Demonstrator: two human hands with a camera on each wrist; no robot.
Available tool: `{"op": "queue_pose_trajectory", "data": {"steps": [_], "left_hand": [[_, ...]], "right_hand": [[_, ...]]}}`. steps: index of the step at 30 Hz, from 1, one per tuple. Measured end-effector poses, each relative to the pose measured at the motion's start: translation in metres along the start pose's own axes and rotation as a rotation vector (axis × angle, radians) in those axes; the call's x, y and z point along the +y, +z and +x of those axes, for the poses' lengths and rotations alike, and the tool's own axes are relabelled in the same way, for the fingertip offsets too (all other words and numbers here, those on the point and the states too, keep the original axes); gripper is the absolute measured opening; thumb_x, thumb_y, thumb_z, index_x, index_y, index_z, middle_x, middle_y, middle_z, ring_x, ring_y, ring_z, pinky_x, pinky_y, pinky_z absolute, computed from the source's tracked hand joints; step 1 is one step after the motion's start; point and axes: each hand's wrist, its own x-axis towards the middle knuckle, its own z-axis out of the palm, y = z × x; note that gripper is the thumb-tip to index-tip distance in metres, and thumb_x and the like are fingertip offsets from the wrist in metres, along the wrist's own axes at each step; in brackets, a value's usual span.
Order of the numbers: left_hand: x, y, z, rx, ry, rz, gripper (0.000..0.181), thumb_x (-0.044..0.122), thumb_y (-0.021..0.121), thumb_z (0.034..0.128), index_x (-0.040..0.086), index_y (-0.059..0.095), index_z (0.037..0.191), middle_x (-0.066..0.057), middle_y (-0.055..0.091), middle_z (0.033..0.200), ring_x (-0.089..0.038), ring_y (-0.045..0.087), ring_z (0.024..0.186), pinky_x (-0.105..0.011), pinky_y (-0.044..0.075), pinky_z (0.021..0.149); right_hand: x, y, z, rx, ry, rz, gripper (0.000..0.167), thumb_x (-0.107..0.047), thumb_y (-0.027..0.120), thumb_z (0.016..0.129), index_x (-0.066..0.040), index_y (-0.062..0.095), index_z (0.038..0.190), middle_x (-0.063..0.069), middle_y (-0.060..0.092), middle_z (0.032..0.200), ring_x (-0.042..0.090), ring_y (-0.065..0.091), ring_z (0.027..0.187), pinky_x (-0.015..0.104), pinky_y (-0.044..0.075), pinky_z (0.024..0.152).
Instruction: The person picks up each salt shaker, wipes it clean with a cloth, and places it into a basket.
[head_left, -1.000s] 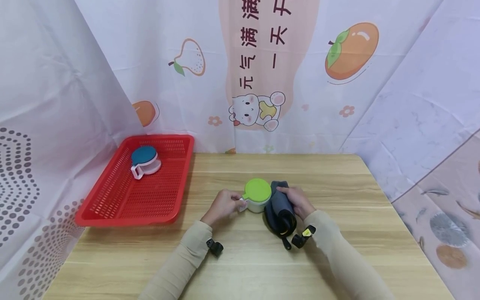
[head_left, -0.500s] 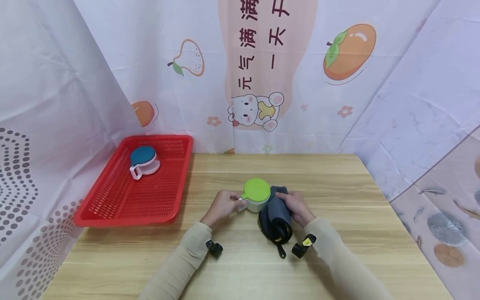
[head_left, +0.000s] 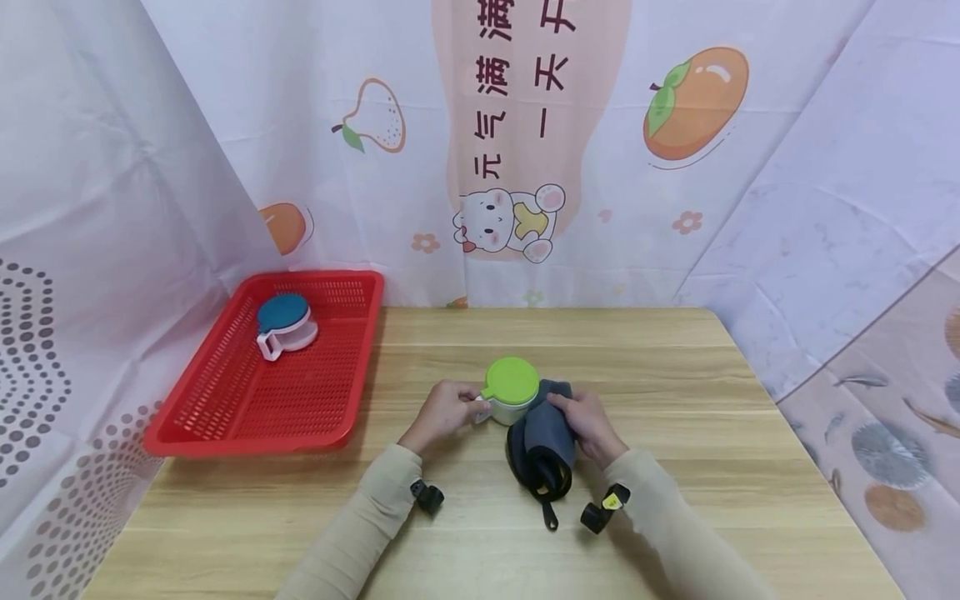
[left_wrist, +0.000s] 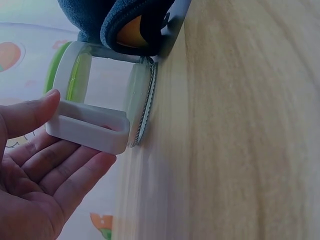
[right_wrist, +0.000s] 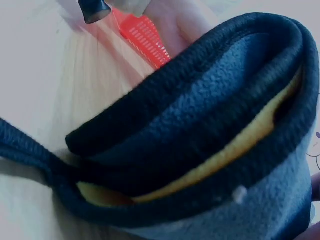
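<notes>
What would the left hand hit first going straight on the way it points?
The jar: the left hand grips its handle, and the rest of the jar sits right ahead. Past it in that line, probably the folded cloth, though depth there is hard to judge.

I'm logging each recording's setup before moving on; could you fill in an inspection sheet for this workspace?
Surface: pale wooden table with visible grain.
Job's things: green-lidded jar, upright; rolled gray cloth with dark edging and a loop, close beside it, contact unclear.
Clutter: red basket at the left, holding a blue-lidded jar.
Hands: left hand holds the green-lidded jar's handle; right hand grips the rolled gray cloth.
Cables: nothing seen.
Surroundings: white curtain with fruit and cartoon prints behind; patterned fabric at the right.
</notes>
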Motion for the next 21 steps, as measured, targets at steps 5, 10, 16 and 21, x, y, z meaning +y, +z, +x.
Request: {"op": "queue_pose_trajectory", "data": {"steps": [5, 10, 16, 21], "left_hand": [[0.001, 0.0, -0.001, -0.003, 0.0, -0.006, 0.013, 0.019, 0.075, 0.084, 0.006, 0.075, 0.084, -0.003, 0.072, 0.079, -0.01, 0.055, 0.067, -0.023, 0.044, 0.059], [0.001, -0.002, -0.001, -0.014, 0.013, 0.005, 0.014, 0.02, 0.075, 0.0842, 0.006, 0.075, 0.085, -0.004, 0.073, 0.08, -0.009, 0.056, 0.066, -0.023, 0.044, 0.058], [0.0, -0.002, 0.0, -0.021, 0.017, 0.01, 0.014, 0.02, 0.075, 0.0847, 0.006, 0.076, 0.085, -0.003, 0.073, 0.079, -0.009, 0.056, 0.067, -0.023, 0.044, 0.058], [0.002, -0.002, -0.001, -0.014, 0.008, 0.009, 0.012, 0.019, 0.075, 0.0843, 0.007, 0.076, 0.084, -0.003, 0.073, 0.078, -0.01, 0.056, 0.067, -0.023, 0.044, 0.058]], "right_hand": [[0.003, 0.005, -0.006, 0.03, -0.022, -0.012, 0.029, -0.024, 0.058, 0.095, -0.004, 0.056, 0.073, 0.001, 0.053, 0.074, 0.013, 0.051, 0.069, 0.024, 0.043, 0.062], [0.006, 0.009, -0.01, 0.024, -0.024, 0.032, 0.029, -0.023, 0.057, 0.096, -0.004, 0.058, 0.075, 0.002, 0.056, 0.077, 0.013, 0.053, 0.072, 0.024, 0.045, 0.064], [0.008, 0.013, -0.013, 0.042, 0.004, 0.153, 0.031, -0.022, 0.058, 0.095, -0.007, 0.055, 0.069, -0.002, 0.055, 0.065, 0.01, 0.055, 0.056, 0.023, 0.046, 0.05], [0.007, 0.017, -0.018, 0.069, 0.035, 0.171, 0.028, -0.025, 0.06, 0.094, -0.004, 0.058, 0.076, -0.003, 0.054, 0.06, 0.008, 0.051, 0.05, 0.022, 0.041, 0.044]]}}
